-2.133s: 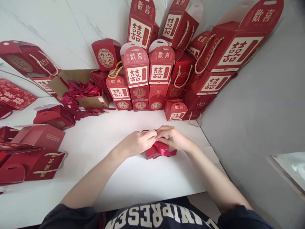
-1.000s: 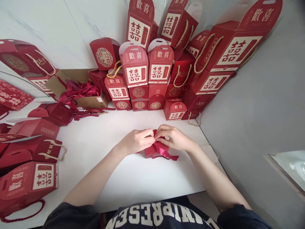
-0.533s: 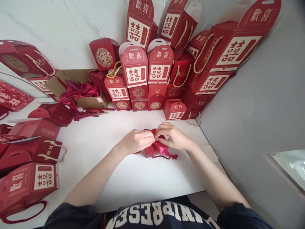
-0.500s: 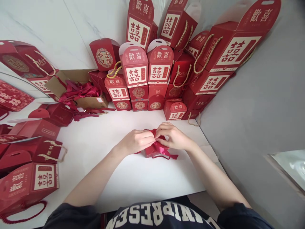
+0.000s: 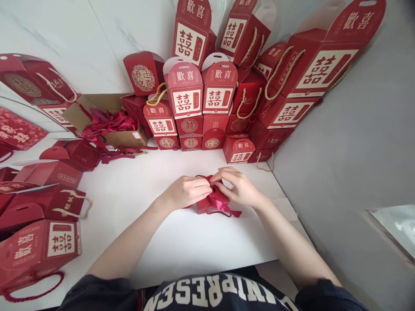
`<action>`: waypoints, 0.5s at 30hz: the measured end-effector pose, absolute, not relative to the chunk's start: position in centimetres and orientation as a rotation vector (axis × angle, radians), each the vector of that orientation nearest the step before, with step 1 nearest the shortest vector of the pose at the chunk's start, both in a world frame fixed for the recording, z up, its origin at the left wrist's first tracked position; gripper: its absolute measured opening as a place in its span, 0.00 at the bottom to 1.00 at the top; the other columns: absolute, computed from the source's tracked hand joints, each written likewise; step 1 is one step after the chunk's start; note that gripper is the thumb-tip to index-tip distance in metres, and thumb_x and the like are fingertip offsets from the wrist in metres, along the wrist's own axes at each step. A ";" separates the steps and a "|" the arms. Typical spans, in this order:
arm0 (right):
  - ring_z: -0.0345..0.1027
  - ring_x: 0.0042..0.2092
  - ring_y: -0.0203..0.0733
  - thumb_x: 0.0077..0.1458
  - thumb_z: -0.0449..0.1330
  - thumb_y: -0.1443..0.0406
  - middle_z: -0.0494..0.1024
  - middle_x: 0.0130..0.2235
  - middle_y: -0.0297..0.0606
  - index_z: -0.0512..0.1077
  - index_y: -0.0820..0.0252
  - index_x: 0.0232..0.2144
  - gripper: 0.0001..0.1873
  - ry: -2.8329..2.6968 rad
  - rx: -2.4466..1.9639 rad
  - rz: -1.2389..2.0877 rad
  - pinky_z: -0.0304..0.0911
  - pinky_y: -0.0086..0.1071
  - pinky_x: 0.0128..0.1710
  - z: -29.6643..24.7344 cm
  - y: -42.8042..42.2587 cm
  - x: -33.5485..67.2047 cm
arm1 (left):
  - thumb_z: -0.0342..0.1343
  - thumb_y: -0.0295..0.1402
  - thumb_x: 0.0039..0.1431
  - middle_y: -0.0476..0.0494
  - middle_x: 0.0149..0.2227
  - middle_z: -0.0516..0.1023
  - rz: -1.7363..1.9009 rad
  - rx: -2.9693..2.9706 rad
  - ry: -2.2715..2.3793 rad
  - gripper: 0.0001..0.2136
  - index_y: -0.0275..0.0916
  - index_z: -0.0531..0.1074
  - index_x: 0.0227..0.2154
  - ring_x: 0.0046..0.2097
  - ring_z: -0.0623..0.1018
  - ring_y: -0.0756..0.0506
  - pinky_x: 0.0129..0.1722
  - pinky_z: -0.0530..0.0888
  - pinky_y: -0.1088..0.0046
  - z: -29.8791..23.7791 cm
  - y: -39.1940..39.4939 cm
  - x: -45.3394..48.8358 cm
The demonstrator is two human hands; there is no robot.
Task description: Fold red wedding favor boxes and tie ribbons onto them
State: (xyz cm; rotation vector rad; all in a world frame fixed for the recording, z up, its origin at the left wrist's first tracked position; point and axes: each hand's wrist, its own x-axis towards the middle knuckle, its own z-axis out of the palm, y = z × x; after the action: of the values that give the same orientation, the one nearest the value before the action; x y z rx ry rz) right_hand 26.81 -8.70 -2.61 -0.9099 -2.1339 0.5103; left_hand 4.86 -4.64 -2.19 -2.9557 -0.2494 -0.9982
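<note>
A small red gift box [image 5: 203,207] sits on the white table, with a shiny red ribbon [image 5: 218,203] across its top and a dark red cord along its near side. My left hand [image 5: 192,190] is closed over the box's left part, its fingertips pinching at the ribbon. From the other side, my right hand [image 5: 239,186] reaches in with curved fingers, tips meeting the left fingertips at the same ribbon. A small dark hole shows in the box top between them. The exact grip is partly hidden by the fingers.
Stacked red gift boxes [image 5: 184,103] with rope handles line the back of the white table [image 5: 155,255]. An open cardboard box [image 5: 121,138] of red ribbons stands back left. More red boxes [image 5: 60,239] lie along the left side. A grey wall [image 5: 333,151] borders the right.
My right thumb and fingers have shifted slightly, uncovering a dark hole in the box top. My left hand and the box stay nearly in place. The view has moved slightly.
</note>
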 end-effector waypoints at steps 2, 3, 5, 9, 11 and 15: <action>0.70 0.44 0.44 0.60 0.56 0.72 0.78 0.41 0.39 0.72 0.56 0.42 0.10 -2.210 -0.905 0.518 0.64 0.42 0.48 -2.3 -8.5 27.1 | 0.54 0.25 0.63 0.48 0.33 0.81 -1.022 -2.952 -0.236 0.05 0.35 0.74 0.34 0.35 0.80 0.51 0.36 0.77 0.77 -2.2 -4.6 4.8; 0.69 0.44 0.45 0.60 0.57 0.72 0.78 0.41 0.39 0.73 0.56 0.41 0.09 -2.252 -0.898 0.516 0.63 0.42 0.48 -2.2 -8.3 27.2 | 0.54 0.25 0.63 0.48 0.33 0.81 -1.026 -2.953 -0.238 0.04 0.35 0.74 0.35 0.35 0.80 0.51 0.36 0.77 0.77 -2.2 -4.6 4.8; 0.69 0.45 0.45 0.60 0.58 0.71 0.77 0.41 0.40 0.75 0.56 0.38 0.07 -2.305 -0.881 0.510 0.63 0.42 0.47 -2.1 -8.1 27.4 | 0.54 0.25 0.63 0.48 0.34 0.80 -1.020 -2.966 -0.260 0.05 0.36 0.74 0.34 0.34 0.80 0.51 0.35 0.77 0.77 -2.3 -4.6 4.7; 0.69 0.43 0.44 0.61 0.58 0.69 0.78 0.39 0.39 0.75 0.56 0.37 0.05 -2.338 -0.861 0.492 0.63 0.41 0.46 -2.3 -7.9 27.4 | 0.53 0.27 0.64 0.49 0.33 0.80 -0.992 -2.976 -0.295 0.06 0.37 0.75 0.33 0.33 0.79 0.52 0.35 0.77 0.78 -2.5 -4.5 4.6; 0.69 0.42 0.44 0.61 0.58 0.69 0.78 0.38 0.39 0.74 0.57 0.37 0.05 -2.353 -0.864 0.411 0.63 0.40 0.46 -2.4 -8.1 27.2 | 0.54 0.27 0.63 0.49 0.34 0.80 -1.002 -2.975 -0.316 0.06 0.37 0.76 0.33 0.33 0.79 0.52 0.35 0.77 0.78 -2.7 -4.3 4.5; 0.68 0.43 0.45 0.63 0.54 0.69 0.78 0.39 0.40 0.73 0.58 0.37 0.07 -2.373 -0.888 0.114 0.60 0.42 0.49 -2.4 -8.7 27.0 | 0.55 0.27 0.62 0.50 0.35 0.81 -1.026 -3.022 -0.368 0.05 0.38 0.76 0.34 0.34 0.79 0.52 0.37 0.77 0.78 -3.0 -4.0 4.3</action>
State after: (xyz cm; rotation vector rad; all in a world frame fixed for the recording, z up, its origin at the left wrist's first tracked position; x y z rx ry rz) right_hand 27.03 -8.67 -2.39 -0.8879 -2.3731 0.1138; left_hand 4.31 -4.01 -3.03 -3.0217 -0.3680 -1.0261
